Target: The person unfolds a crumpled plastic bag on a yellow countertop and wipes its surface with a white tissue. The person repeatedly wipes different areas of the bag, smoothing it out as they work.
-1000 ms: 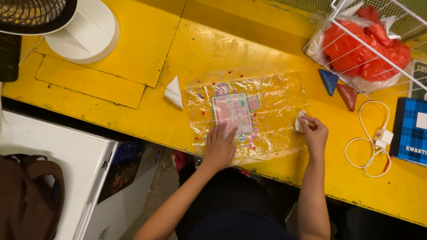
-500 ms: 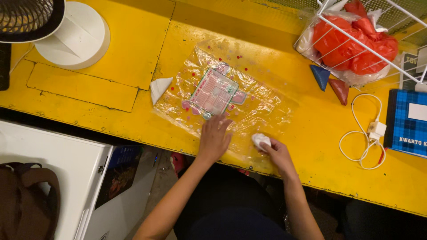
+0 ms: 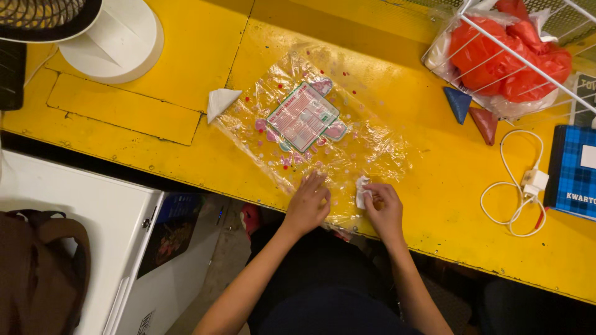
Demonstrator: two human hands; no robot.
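Warmly and unevenly lit from above, with the yellow tabletop (image 3: pixel 186 56) brightest across the upper middle of the frame and falling to near black along the lower edge and lower right. Soft white glare on the crinkled clear plastic bag (image 3: pixel 366 142) at centre and on the white fan base (image 3: pixel 112 43) at upper left, with short, faint shadows. Reasonably sharp in the middle, slightly soft and grainy toward the dim corners.

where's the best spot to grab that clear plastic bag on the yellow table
Take the clear plastic bag at its far right corner, coming from the right: it lies flat and crinkled, and that raised loose edge is free. The left hand presses the near edge, and the right hand holds a small white piece there.
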